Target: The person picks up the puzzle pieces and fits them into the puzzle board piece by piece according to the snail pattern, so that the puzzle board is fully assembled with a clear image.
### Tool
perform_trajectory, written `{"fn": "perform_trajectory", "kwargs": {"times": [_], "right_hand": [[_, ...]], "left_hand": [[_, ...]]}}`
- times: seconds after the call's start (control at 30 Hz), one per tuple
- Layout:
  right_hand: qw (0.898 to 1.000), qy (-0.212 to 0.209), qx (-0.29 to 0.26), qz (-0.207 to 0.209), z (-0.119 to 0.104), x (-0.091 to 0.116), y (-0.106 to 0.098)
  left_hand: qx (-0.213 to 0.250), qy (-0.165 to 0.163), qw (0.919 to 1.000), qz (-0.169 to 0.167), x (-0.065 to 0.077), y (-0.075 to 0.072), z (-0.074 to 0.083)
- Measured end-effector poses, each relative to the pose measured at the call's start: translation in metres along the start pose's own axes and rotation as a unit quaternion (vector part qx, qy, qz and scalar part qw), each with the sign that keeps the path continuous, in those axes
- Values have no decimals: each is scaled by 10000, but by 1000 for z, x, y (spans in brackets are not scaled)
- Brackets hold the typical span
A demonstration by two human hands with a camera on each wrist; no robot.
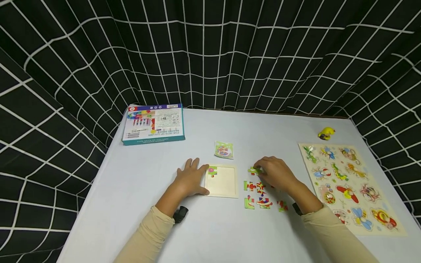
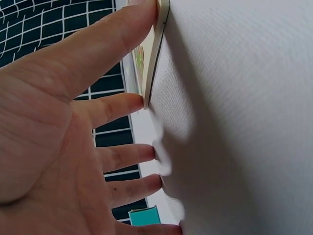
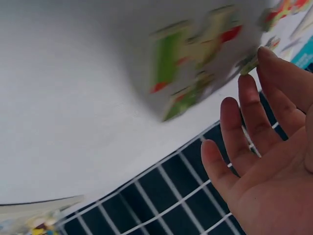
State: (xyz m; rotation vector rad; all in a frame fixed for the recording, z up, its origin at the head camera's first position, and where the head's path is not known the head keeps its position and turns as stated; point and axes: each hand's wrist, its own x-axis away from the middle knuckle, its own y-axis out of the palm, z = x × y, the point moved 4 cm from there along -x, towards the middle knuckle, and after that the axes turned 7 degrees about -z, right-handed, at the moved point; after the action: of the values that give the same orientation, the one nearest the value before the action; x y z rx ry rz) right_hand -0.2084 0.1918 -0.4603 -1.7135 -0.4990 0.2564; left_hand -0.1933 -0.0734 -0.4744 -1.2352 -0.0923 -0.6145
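My left hand [image 1: 190,179] is spread flat beside a square wooden puzzle tray [image 1: 221,195]. Its thumb [image 2: 117,36] and index finger touch the tray's left edge. One puzzle piece [image 1: 212,170], green with a pink flower, lies in the tray's upper left corner. To the right of the tray, my right hand [image 1: 277,173] pinches a green puzzle piece [image 1: 252,170] between thumb and fingertips, as the right wrist view also shows. Several loose red, green and white puzzle pieces [image 1: 264,202] lie in rows below that hand, some partly hidden by it.
A small picture card [image 1: 224,150] lies behind the tray. At the back left sits a flat teal-edged box [image 1: 154,124]. A large insect puzzle board [image 1: 353,186] lies at the right, with a yellow toy figure [image 1: 326,133] beyond it. Dark gridded curtains [image 1: 204,54] surround the white table.
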Motion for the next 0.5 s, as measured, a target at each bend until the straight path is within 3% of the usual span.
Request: {"fn": "perform_trajectory", "kwargs": {"times": [0.33,0.5], "right_hand": [[9941,-1046,72,278,-61,-31,2],[9920,-1231,18,294,-77,-41,7]], "left_hand": [[-107,-87,9999,-56,-1,1,-2],[-180,-78,9998,-44,0,1,-2]]}}
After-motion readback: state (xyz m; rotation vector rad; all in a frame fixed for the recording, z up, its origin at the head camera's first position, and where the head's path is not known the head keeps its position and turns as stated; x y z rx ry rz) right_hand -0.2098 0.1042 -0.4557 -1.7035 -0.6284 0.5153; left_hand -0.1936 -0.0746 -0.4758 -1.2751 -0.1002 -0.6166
